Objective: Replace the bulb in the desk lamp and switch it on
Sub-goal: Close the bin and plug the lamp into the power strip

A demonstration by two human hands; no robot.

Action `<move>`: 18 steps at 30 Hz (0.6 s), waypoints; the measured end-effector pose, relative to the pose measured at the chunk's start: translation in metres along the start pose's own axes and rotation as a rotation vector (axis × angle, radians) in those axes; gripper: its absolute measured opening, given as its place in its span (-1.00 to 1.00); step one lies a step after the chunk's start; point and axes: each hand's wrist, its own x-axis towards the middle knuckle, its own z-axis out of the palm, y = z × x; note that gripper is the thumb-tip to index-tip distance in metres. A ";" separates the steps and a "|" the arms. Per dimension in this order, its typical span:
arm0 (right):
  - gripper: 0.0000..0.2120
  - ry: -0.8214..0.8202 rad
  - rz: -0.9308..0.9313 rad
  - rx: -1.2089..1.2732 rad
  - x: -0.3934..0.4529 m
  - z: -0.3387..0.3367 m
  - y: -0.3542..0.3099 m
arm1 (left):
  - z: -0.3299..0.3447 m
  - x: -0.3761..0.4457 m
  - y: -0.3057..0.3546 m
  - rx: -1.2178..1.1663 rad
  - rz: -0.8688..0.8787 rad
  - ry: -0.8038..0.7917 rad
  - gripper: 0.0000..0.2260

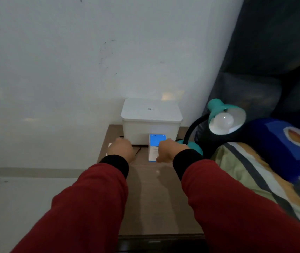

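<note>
Head view. My left hand (121,149) rests as a loose fist near the left edge of the brown bedside table (156,198), fingers curled under and pressed together; whether anything lies inside the fist cannot be told. My right hand (170,150) is likewise curled, knuckles up, its fingers folded down onto the near end of a blue-and-white bulb carton (155,146) that lies flat on the table; whether the fingers actually pinch the carton cannot be told. Both forearms wear red sleeves with black cuffs.

The carton lies just in front of a lidded white storage box (151,121), which stands at the far edge of the table against the pale wall (72,61). A thin black cord (138,149) runs along the tabletop between my hands, near the box's front.

The teal desk lamp (224,114) stands at the far right corner of the table: its round base (195,147) is just beside my right wrist, its black flexible neck (191,128) arches upward, and its shade opens toward me. A frosted white bulb (224,120) sits in the shade, unlit.

To the right of the table lies a striped bedcover (255,179) with a blue cushion (282,143) on it.
</note>
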 end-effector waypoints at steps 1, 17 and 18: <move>-0.65 0.005 0.016 0.011 0.001 0.000 0.008 | 0.000 0.001 0.008 0.004 0.008 -0.004 -0.72; -0.60 0.085 0.169 0.337 0.025 0.059 0.156 | 0.092 0.042 0.152 -0.119 0.306 -0.058 -0.73; -0.58 0.130 0.177 0.381 0.026 0.069 0.159 | 0.101 0.042 0.154 -0.162 0.320 -0.038 -0.70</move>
